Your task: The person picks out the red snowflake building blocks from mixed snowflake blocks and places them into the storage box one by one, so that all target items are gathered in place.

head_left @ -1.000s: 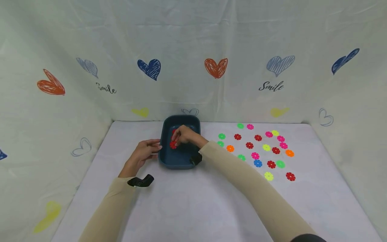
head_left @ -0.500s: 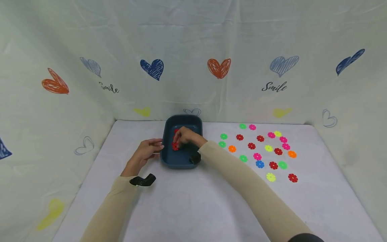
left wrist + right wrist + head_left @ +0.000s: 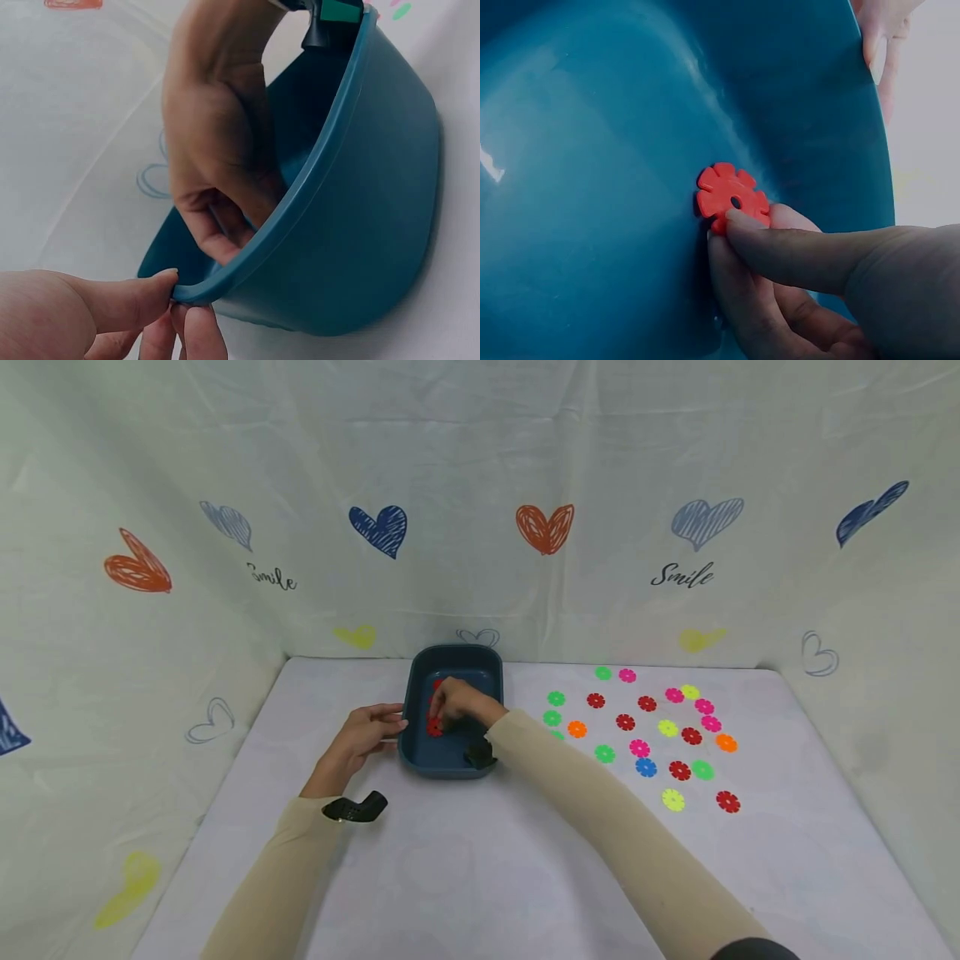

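Observation:
A deep blue plastic tub [image 3: 450, 768] stands at the back of the table. My left hand [image 3: 358, 739] pinches its left rim, thumb on top and fingers beneath, as the left wrist view shows. Reaching into the tub, my right hand [image 3: 459, 700] pinches a red notched disc [image 3: 724, 191], flower-shaped with a small centre hole, between thumb and fingers. In the right wrist view the disc is close over the tub's floor near the wall. The head view shows red discs [image 3: 434, 727] around the right fingertips, partly covered by the hand.
Scattered over the table's right half lie several more notched discs in green, pink, yellow, orange, red and one blue disc [image 3: 646, 767]. A white curtain [image 3: 465, 460] printed with hearts hangs right behind the table [image 3: 450, 877]. My right forearm passes near the closest discs.
The head view has shifted slightly, so the scene sits a little further right. Both hands keep nearly the same place at the tub, with only a small turn of the right wrist.

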`<action>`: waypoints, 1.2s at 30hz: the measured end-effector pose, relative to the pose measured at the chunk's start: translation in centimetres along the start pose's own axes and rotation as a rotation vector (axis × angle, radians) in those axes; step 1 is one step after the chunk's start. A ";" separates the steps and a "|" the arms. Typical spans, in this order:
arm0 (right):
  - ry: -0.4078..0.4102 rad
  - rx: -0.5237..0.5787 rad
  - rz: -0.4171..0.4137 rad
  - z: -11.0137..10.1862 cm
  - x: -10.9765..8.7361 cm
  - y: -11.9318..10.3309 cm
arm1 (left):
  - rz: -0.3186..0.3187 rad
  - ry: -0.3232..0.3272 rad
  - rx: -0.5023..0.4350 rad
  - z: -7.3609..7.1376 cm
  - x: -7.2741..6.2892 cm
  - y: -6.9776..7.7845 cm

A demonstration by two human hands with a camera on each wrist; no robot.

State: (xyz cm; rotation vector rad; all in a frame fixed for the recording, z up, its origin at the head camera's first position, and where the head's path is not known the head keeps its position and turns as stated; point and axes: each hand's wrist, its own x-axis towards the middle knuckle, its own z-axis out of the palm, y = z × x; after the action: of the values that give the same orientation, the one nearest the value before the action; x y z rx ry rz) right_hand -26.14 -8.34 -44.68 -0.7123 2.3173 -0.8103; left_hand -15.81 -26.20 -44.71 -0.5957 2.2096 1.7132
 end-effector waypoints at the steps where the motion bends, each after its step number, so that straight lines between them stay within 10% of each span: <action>1: 0.000 -0.002 -0.003 0.0 0.0 0.0 | 0.001 0.000 0.002 0.0 0.0 0.0; 36: 0.083 -0.054 -0.041 -0.7 -1.0 -0.3 | 0.023 -0.011 0.004 0.1 -0.3 0.1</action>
State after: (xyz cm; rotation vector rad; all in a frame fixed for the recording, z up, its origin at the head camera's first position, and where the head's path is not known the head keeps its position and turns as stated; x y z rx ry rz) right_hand -25.88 -7.62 -43.67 -0.7655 2.4145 -0.8121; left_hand -15.64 -26.05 -44.54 -0.5604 2.2200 1.7184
